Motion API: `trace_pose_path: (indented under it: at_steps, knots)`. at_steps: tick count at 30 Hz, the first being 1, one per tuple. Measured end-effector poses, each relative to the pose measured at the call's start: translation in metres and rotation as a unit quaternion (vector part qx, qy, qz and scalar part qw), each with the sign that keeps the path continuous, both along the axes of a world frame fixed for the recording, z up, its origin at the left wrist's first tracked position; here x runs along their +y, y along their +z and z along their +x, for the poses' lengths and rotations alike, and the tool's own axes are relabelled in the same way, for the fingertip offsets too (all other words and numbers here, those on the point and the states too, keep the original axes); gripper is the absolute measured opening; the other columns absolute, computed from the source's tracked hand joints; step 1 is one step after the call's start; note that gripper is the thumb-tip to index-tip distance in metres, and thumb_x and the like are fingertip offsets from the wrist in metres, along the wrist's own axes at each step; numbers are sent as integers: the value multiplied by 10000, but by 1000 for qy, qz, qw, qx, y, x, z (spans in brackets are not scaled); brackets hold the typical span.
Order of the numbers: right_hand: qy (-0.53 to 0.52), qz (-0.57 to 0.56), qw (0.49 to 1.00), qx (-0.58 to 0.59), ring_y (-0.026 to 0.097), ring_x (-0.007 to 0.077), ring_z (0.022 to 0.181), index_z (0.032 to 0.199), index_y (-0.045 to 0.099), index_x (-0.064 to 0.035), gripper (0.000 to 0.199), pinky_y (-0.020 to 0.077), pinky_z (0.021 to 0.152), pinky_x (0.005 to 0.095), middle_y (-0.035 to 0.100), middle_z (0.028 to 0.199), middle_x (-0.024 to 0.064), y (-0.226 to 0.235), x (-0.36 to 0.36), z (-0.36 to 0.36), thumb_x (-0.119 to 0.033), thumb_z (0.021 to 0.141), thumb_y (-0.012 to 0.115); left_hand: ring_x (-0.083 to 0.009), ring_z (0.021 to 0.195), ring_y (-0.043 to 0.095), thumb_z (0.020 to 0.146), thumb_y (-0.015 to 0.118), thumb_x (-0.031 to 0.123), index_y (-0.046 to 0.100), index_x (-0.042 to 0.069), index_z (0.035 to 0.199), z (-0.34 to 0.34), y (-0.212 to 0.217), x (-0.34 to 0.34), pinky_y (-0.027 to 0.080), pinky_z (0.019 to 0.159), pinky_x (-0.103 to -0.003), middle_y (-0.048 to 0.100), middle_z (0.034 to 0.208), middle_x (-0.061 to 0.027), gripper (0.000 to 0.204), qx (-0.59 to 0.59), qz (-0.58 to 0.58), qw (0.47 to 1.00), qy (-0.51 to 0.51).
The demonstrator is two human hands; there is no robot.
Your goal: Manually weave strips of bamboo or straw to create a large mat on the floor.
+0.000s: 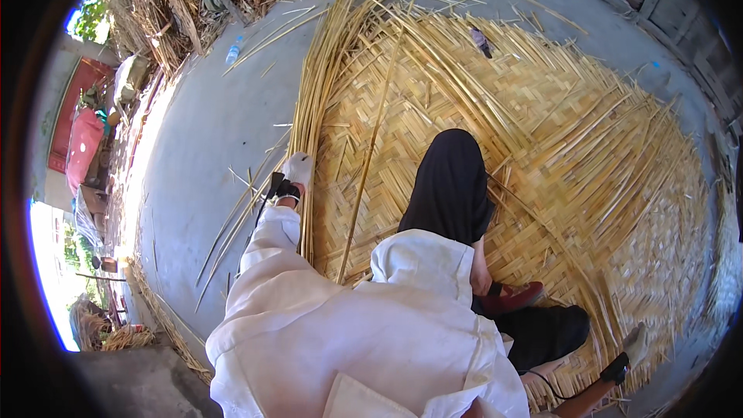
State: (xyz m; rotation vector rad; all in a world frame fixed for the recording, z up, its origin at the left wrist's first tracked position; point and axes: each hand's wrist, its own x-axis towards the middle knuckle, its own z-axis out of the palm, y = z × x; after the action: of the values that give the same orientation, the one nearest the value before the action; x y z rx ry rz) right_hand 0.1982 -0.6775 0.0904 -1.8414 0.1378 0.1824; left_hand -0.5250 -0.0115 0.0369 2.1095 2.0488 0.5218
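Strips point(306, 147) under left hand point(298, 169) fingers, closure unclear | right hand point(636, 343) on mat point(495, 108) edge, unclear

Grey concrete floor point(209, 124) carrying a broad woven bamboo mat point(542, 131), loose bamboo strips point(321, 77) bundled along the mat's left edge, a plastic bottle point(233, 50) farther left of it.
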Motion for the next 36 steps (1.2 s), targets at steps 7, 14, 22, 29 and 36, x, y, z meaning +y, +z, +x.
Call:
trace_pose_path:
  at_steps: [7,14,22,29,36]
  knots:
    - [52,13,998,45,377,53,442,854,638,-101,204,262,399,197,483,598,-37,3,48,-10,-300,812,633,-365,721,606,776,557,314,606,44,815,-34,-27,2,466,650,-441,611,695,-180,277,-210,-16,967,142]
    - [46,-20,999,20,381,65,408,791,616,-99,187,280,368,204,476,568,-26,24,55,-26,-283,810,636,-379,797,609,669,577,220,662,64,783,-7,-33,31,488,711,-415,633,815,-198,211,209,-117,970,39]
    - [46,0,999,-6,418,53,492,872,631,-60,234,297,434,187,495,619,-26,19,30,-35,-289,833,600,-278,533,562,713,589,306,605,32,710,5,4,14,439,484,-361,593,668,-154,275,-145,-264,949,91]
    - [111,-74,987,-93,367,37,514,1011,627,-32,273,273,448,192,484,669,-48,77,112,-55,-255,877,544,-75,388,374,823,569,262,492,93,615,87,151,17,287,362,-225,445,499,7,279,-516,45,856,-7]
    - [485,110,865,-65,519,200,1009,1192,515,-2,416,433,831,303,563,1138,82,182,300,-233,-170,813,548,-39,513,319,910,491,139,546,35,1041,316,336,-53,250,453,-195,363,648,50,175,-776,-92,510,-359]
